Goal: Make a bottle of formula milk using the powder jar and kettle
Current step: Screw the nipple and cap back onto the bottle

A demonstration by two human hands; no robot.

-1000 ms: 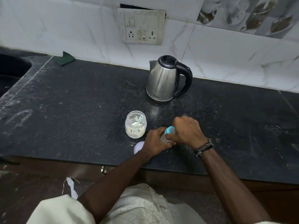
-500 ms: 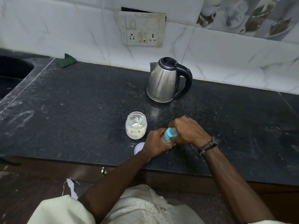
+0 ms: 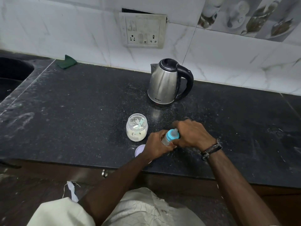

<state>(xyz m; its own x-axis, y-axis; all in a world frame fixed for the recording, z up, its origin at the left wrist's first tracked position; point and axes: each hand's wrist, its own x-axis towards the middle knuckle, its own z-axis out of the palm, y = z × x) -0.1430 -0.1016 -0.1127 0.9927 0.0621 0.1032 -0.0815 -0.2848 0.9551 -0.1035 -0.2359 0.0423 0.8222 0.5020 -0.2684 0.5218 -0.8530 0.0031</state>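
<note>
A small clear baby bottle [image 3: 165, 139] with a blue collar and teat [image 3: 172, 134] stands on the black counter near its front edge. My left hand [image 3: 157, 145] grips the bottle's body from the left. My right hand [image 3: 190, 133] wraps around the blue collar from the right. Just left of the bottle sits the open powder jar [image 3: 137, 127], with white powder and a pale green scoop inside. Its lilac lid [image 3: 139, 150] lies flat by my left wrist. The steel kettle [image 3: 164, 83] with a black handle stands behind, near the wall.
A black stone counter [image 3: 73, 108] dusted with powder runs to a sink [image 3: 11, 74] at the far left. A green scrub pad [image 3: 66, 61] lies by the tiled wall, under a socket plate [image 3: 143, 31]. A drawer handle [image 3: 104, 173] shows below the counter edge.
My right hand has shifted off the top of the bottle, so the blue collar and teat now show. The bottle stays in the same spot.
</note>
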